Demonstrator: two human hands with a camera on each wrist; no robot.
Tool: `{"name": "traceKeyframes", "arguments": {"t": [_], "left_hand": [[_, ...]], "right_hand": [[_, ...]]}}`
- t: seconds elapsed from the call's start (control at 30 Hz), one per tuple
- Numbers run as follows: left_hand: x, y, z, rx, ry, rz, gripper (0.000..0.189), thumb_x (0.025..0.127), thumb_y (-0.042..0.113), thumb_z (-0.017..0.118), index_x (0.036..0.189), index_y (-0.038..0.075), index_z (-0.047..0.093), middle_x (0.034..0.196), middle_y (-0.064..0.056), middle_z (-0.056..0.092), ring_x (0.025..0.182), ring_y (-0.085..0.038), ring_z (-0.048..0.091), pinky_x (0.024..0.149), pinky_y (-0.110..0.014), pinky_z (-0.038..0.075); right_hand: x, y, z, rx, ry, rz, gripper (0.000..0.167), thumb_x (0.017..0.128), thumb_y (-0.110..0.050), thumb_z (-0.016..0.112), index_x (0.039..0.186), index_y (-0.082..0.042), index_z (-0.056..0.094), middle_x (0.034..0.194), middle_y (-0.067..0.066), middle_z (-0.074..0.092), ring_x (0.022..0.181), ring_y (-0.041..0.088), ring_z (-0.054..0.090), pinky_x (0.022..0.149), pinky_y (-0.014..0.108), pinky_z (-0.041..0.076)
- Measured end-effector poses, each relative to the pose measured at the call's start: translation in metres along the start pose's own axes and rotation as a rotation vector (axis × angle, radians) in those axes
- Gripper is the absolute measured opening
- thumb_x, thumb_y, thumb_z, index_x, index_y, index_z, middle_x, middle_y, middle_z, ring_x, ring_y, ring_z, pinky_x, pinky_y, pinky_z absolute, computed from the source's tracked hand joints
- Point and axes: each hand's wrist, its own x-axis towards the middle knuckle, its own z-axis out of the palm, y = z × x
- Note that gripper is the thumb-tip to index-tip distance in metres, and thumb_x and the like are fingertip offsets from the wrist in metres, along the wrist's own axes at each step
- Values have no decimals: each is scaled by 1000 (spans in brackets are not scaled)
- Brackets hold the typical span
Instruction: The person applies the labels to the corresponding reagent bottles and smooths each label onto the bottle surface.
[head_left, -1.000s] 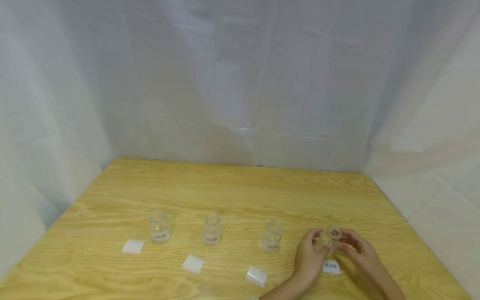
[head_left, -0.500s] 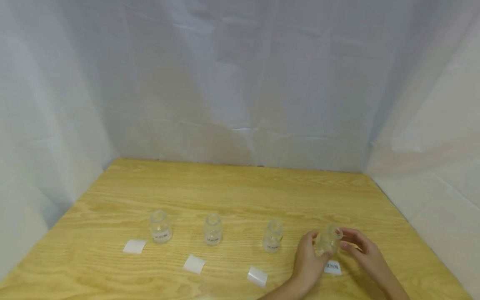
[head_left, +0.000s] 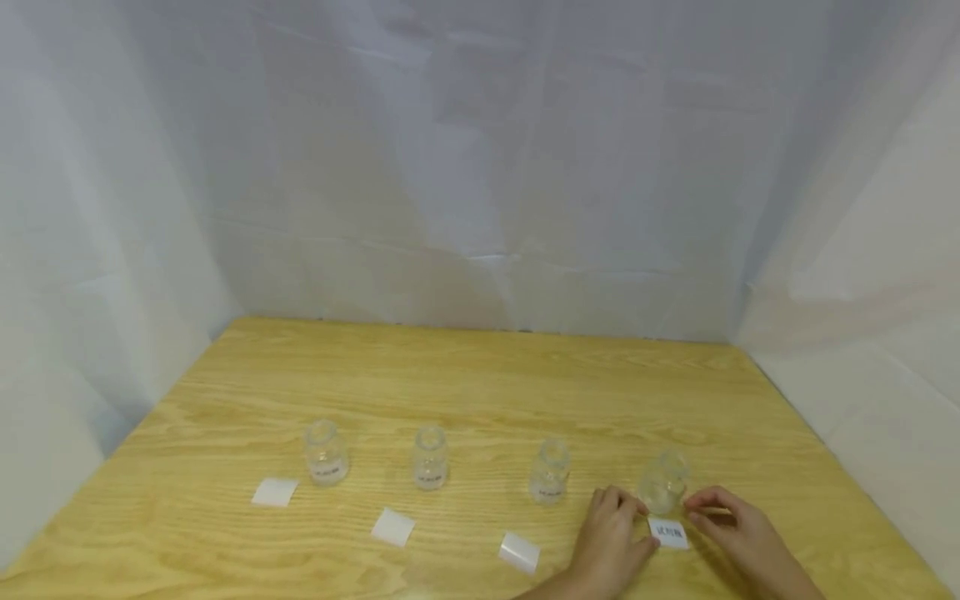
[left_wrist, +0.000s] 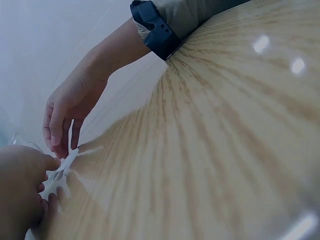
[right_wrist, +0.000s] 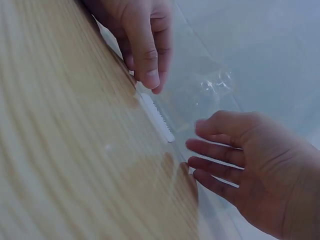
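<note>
A clear glass bottle stands on the table at the right in the head view, with neither hand gripping it. Just in front of it lies a white label with dark printed characters. My left hand is at the label's left side, thumb tip at its edge and fingers loosely bent. From the other side, my right hand hovers near the bottle's base with nothing in its fingers. The right wrist view shows the label flat on the table between the left hand and the spread right hand.
Three more glass bottles stand in a row to the left: one nearby, a middle one and a far-left one. White paper pieces lie before them. White sheeting surrounds the wooden table.
The bottle, earlier held tilted between both hands, now stands released on the table. My left hand has moved down to the printed label, and my right hand has drawn back slightly, lower.
</note>
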Motion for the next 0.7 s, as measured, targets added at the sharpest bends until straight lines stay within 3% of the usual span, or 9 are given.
{"name": "traceKeyframes", "arguments": {"t": [0.13,0.37,0.57,0.7], "left_hand": [[0,-2,3,84,26,61,28,77,29,74,100,14,65,92,11,45,89,-2,40,74,-11,38],[1,-1,4,173,8,77,30,76,34,74,99,16,68,94,10,48,88,-2,41,72,-10,37],[1,0,3,239,11,101,31,76,37,73,99,17,68,95,9,49,89,-3,41,73,-11,36],[1,-1,3,252,3,111,31,77,37,72,101,17,68,96,9,49,90,-3,41,75,-11,36]], "right_hand": [[-3,3,-3,22,-92,-33,20,89,-17,62,103,-3,60,101,5,59,91,8,56,74,25,49],[-6,8,-6,97,-212,-74,24,90,-14,60,110,-2,57,111,14,50,98,5,50,75,23,47],[-4,17,-3,110,-224,-236,25,85,-8,65,108,2,59,113,21,45,103,-7,42,79,15,45],[-2,19,-2,50,-190,-264,24,83,-10,68,105,-2,62,112,17,48,103,-10,39,80,11,42]]}}
